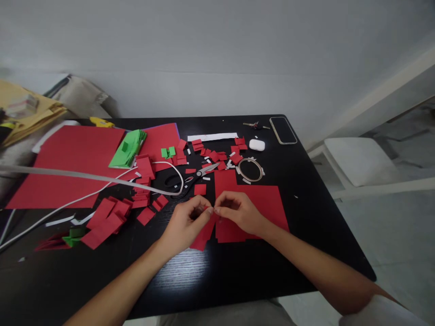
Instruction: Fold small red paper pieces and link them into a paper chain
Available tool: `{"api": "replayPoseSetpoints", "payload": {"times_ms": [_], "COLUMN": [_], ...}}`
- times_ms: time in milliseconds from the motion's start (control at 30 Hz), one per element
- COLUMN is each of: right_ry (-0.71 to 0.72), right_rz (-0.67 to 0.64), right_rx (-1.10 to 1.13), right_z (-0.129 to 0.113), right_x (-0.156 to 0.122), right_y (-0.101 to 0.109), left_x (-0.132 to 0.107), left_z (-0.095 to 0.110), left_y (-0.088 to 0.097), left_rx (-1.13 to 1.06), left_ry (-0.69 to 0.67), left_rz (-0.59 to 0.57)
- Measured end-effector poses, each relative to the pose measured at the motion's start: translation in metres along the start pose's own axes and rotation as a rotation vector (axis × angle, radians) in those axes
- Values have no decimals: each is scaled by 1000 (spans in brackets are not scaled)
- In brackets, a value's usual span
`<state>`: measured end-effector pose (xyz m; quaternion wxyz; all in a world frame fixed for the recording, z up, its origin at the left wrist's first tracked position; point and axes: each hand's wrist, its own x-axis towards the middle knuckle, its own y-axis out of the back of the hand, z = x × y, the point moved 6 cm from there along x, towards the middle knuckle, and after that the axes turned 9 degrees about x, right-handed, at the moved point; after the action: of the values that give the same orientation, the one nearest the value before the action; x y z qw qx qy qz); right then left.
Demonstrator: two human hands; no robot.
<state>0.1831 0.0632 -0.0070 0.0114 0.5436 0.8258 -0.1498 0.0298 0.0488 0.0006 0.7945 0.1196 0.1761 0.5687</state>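
My left hand [186,222] and my right hand [238,213] meet at the fingertips over the black table [238,267]. Both pinch a small red paper piece [208,209] between thumb and fingers. Directly beneath them lies a larger cut red sheet [261,199], partly covered by my hands. Black-handled scissors [190,179] rest just beyond my hands, blades pointing to the right. Several small red paper pieces [214,154] lie scattered further back.
A big red sheet [68,158] with a green paper stack [129,149] lies at the left. A tape ring [250,169], white earbud case [257,145], phone [283,130] and keys [253,124] sit far right. A white cable [84,179] crosses the left side. Folded red pieces [108,219] lie near left.
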Motion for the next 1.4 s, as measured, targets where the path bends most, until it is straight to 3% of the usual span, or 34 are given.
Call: {"api": "replayPoseSetpoints", "payload": {"times_ms": [267, 667, 767, 967, 1233, 1400], "right_ry": [-7, -94, -104, -89, -111, -102], "right_rz": [22, -67, -91, -33, -79, -87], "right_rx": [66, 137, 130, 134, 145, 127], "right_z": [-3, 7, 7, 3, 7, 5], "right_x": [4, 1, 2, 4, 0, 2], "right_y": [10, -4, -2, 8, -4, -2], "left_x": [2, -1, -1, 1, -1, 0], "left_z": [-2, 1, 1, -4, 0, 0], "left_y": [19, -3, 0, 17, 2, 4], "left_rx": [-68, -66, -65, -98, -166, -154], "left_ry": [33, -4, -11, 27, 46, 43], "left_rz": [83, -87, -79, 56, -20, -25]}}
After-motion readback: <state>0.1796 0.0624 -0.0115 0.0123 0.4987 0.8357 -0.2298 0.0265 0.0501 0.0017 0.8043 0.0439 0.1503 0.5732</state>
